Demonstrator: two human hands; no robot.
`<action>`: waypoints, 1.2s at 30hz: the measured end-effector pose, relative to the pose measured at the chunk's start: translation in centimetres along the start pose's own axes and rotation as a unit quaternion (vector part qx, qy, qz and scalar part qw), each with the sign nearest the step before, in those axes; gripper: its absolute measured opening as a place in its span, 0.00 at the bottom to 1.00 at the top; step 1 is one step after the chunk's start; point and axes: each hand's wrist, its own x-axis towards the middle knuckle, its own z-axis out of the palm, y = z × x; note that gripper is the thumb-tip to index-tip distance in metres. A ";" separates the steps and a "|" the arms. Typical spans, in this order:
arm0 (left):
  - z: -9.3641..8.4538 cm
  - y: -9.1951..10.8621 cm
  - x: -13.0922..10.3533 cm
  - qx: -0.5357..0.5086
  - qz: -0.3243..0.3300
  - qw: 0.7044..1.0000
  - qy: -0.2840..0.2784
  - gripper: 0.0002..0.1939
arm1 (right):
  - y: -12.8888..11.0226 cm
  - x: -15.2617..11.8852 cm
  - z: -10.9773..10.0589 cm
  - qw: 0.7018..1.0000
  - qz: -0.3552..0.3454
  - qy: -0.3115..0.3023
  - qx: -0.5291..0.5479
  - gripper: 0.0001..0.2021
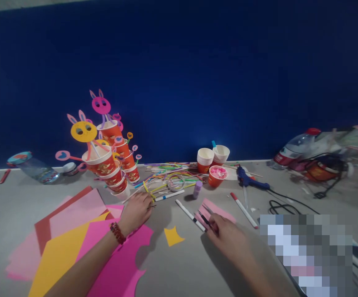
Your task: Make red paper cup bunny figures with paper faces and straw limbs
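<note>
My left hand [138,209] is low over the table beside the magenta paper [114,255], its fingers at a yellow stick [148,192]; what they hold, if anything, is hidden. A dark-handled pair of scissors [204,219] is gripped in my right hand [222,233], its blades over a pink paper piece [220,211]. A black-and-white marker [189,214] lies beside the blades. Between my hands rests a yellow paper scrap [173,236] with curved cut edges.
Stacked red cups [103,163] with paper rabbit faces stand at the left back. Colored sticks [166,173] lie behind my left hand. A blue glue gun [253,182] with its cord and a bottle [293,150] are on the right.
</note>
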 end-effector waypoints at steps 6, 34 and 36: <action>-1.4 4.3 -0.9 -0.140 0.063 0.988 -0.001 0.07 | -1.9 -0.7 -1.8 0.982 -0.106 -0.025 0.155 0.04; -3.7 8.0 -2.0 -0.394 0.076 0.908 -0.117 0.11 | -4.0 -1.8 -2.9 0.956 -0.238 -0.015 0.171 0.08; -3.8 8.5 -2.3 -0.388 0.063 0.907 -0.152 0.14 | -4.2 -2.0 -2.6 0.953 -0.247 -0.022 0.174 0.07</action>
